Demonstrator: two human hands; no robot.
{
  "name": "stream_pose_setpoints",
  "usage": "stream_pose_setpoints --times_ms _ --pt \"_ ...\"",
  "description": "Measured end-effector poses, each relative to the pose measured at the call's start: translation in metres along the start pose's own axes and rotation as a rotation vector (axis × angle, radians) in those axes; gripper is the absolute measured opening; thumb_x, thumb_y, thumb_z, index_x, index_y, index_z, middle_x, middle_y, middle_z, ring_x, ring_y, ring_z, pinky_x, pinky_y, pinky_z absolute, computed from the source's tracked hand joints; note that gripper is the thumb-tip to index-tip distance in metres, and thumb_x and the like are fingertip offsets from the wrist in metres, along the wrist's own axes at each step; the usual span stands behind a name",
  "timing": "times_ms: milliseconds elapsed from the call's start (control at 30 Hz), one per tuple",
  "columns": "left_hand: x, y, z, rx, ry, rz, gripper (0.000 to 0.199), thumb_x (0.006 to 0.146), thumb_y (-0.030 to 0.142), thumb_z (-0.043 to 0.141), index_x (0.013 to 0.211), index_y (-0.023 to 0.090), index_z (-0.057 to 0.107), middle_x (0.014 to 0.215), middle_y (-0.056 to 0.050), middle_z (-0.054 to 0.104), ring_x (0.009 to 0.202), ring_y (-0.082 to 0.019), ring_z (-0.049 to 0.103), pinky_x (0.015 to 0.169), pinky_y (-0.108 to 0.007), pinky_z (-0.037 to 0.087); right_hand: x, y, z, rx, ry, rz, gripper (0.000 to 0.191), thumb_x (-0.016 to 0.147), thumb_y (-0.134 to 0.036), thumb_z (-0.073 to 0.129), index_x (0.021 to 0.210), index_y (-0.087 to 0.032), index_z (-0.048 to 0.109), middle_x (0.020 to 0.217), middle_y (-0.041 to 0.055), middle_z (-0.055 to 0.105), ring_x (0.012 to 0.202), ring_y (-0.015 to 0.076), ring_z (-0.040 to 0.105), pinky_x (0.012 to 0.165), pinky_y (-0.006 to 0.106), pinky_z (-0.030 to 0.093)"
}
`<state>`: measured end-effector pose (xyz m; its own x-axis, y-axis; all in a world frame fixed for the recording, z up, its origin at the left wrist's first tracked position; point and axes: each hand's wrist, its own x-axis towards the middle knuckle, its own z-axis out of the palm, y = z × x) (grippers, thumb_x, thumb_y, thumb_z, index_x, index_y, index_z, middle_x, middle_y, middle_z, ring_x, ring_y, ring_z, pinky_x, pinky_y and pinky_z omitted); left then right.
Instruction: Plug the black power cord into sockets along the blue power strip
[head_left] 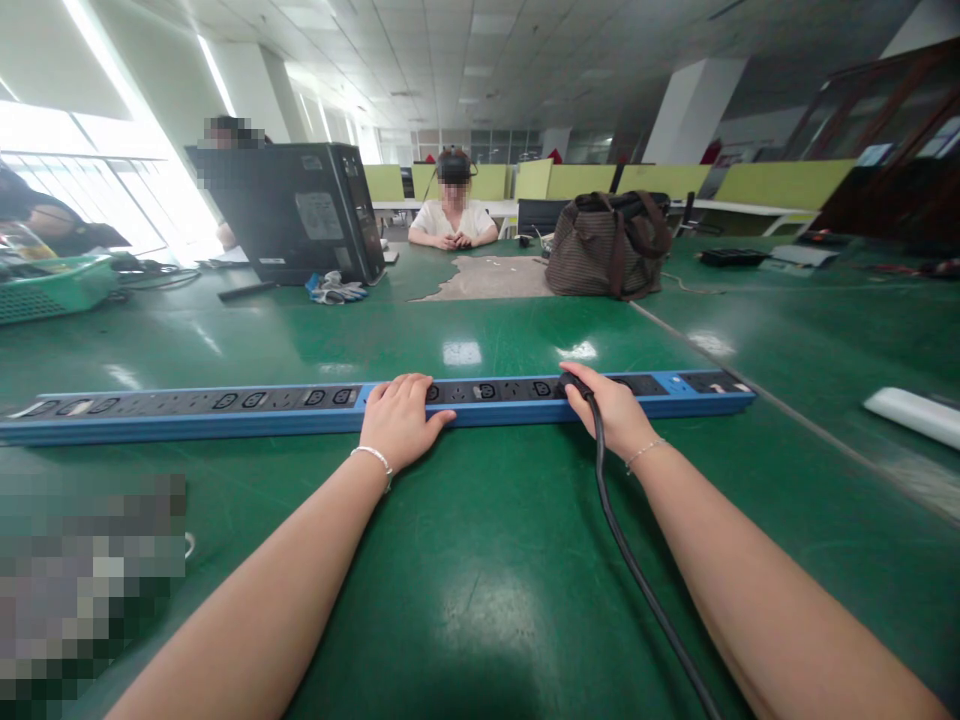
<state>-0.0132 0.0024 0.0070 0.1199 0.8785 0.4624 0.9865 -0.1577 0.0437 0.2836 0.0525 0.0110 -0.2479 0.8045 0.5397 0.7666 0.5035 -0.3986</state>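
A glossy green bench extends under a pale tiled ceiling; a striped bag stands beyond the right hand. Green surface runs toward the wearer from that hand, and a pale seam slants along its right. The long blue power strip, faced with black sockets, lies under the left hand, opened flat, thumb out; the right is closed around a black plug at the strip.

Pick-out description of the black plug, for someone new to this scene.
Across the green table lies a long blue power strip. Toward its right part, the right-hand grip holds the black plug at the strip's top. Unlike the sockets around it, it trails a thick black cable.
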Motion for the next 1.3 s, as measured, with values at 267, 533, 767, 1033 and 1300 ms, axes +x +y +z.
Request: stream_pose_setpoints --times_ms 267,533,767,1033,1300 --pt "0.000 0.000 0.001 0.005 0.005 -0.007 0.052 0.081 0.053 0.049 0.118 0.016 0.053 0.124 -0.012 0.059 0.119 -0.026 0.049 0.100 -0.042 0.034 -0.007 -0.009 0.004 -0.220 0.040 -0.038 0.037 0.087 -0.028 0.042 0.120 -0.019 0.058 0.118 0.0078 0.065 0.106 0.0240 0.060 0.093 0.040 0.046" --pt "0.000 0.001 0.000 0.006 0.005 -0.009 0.052 0.081 0.053 0.047 0.119 0.018 0.052 0.124 -0.012 0.059 0.120 -0.026 0.049 0.101 -0.043 0.034 -0.009 -0.015 0.003 -0.275 0.049 0.016 0.036 0.088 -0.027 0.042 0.119 -0.021 0.058 0.112 0.0063 0.068 0.099 0.0228 0.063 0.090 0.039 0.046" --pt "0.000 0.000 0.000 0.018 0.004 -0.007 0.052 0.082 0.053 0.047 0.118 0.016 0.053 0.124 -0.012 0.060 0.119 -0.027 0.050 0.100 -0.043 0.034 -0.003 -0.014 -0.001 -0.353 -0.025 -0.085 0.035 0.087 -0.025 0.042 0.117 -0.021 0.059 0.118 0.0056 0.065 0.102 0.0232 0.062 0.095 0.042 0.041" --pt "0.000 0.000 -0.001 0.023 -0.012 -0.002 0.053 0.082 0.053 0.047 0.119 0.016 0.052 0.125 -0.012 0.059 0.120 -0.027 0.049 0.100 -0.044 0.034 -0.010 -0.017 0.007 -0.240 0.062 0.043 0.037 0.090 -0.031 0.041 0.122 -0.023 0.057 0.113 0.0052 0.067 0.098 0.0225 0.063 0.094 0.040 0.043" --pt "0.000 -0.003 0.001 0.034 -0.012 0.005 0.052 0.083 0.054 0.044 0.121 0.019 0.052 0.126 -0.013 0.058 0.120 -0.027 0.049 0.100 -0.044 0.034 -0.006 -0.011 0.023 -0.237 0.190 0.140 0.042 0.089 -0.034 0.040 0.122 -0.016 0.058 0.116 0.0099 0.066 0.114 0.0245 0.056 0.099 0.041 0.039"
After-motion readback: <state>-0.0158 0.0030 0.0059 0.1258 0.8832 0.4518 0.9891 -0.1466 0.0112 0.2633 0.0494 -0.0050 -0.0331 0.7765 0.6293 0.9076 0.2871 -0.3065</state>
